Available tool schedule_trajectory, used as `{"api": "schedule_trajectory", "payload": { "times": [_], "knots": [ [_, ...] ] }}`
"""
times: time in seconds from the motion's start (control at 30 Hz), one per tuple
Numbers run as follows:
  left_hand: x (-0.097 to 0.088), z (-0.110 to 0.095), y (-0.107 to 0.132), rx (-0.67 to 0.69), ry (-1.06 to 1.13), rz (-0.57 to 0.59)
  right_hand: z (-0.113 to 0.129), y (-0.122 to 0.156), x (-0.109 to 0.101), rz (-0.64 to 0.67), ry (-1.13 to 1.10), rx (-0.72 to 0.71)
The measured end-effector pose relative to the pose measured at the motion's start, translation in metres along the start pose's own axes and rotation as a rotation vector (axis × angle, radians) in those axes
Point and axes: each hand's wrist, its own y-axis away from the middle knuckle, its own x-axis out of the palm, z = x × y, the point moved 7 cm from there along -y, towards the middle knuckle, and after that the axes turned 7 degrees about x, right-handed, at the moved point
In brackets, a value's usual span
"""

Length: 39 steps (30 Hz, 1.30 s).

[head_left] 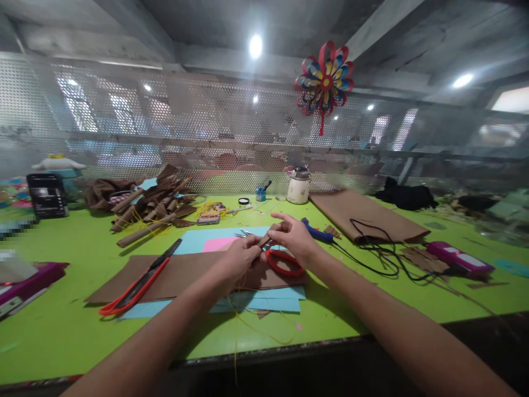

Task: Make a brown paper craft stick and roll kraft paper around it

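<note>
Hands [243, 257] [292, 237] both pinching brown piece [265, 240] | brown paper [182, 271] lies back from table edge [314, 343]

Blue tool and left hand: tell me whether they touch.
Apart. The head view shows the right hand between the left hand and the blue tool.

Head view, forward and down over a near table [82, 237], probably mesh [248, 124] beyond.

The left hand [243, 255] partly hides a brown strip [265, 240]; a purple box [39, 277] runs off the left edge; the upright phone [46, 196] shows a blurred screen.
</note>
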Motion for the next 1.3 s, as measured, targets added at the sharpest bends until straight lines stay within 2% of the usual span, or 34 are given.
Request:
{"api": "schedule_trajectory", "payload": {
  "times": [0.2, 0.4, 0.57, 0.87, 1.17, 1.3],
  "knots": [
    [0.002, 0.008, -0.003, -0.008, 0.100, 0.037, 0.000, 0.000, 0.001, -0.010, 0.011, -0.008],
    [-0.004, 0.019, -0.007, -0.039, 0.016, -0.002, -0.001, 0.003, 0.005, 0.002, 0.009, -0.035],
    [-0.007, 0.012, -0.006, -0.009, -0.069, -0.043, -0.001, 0.003, 0.005, 0.014, -0.032, 0.023],
    [-0.007, 0.008, -0.007, 0.046, -0.157, -0.010, 0.001, -0.002, -0.005, -0.021, -0.011, 0.025],
    [-0.007, 0.015, -0.008, -0.009, -0.029, 0.012, -0.002, -0.006, -0.007, 0.012, -0.023, 0.032],
    [-0.011, 0.018, -0.008, -0.030, -0.010, -0.051, 0.001, -0.003, -0.003, 0.011, 0.022, 0.029]
  ]
}}
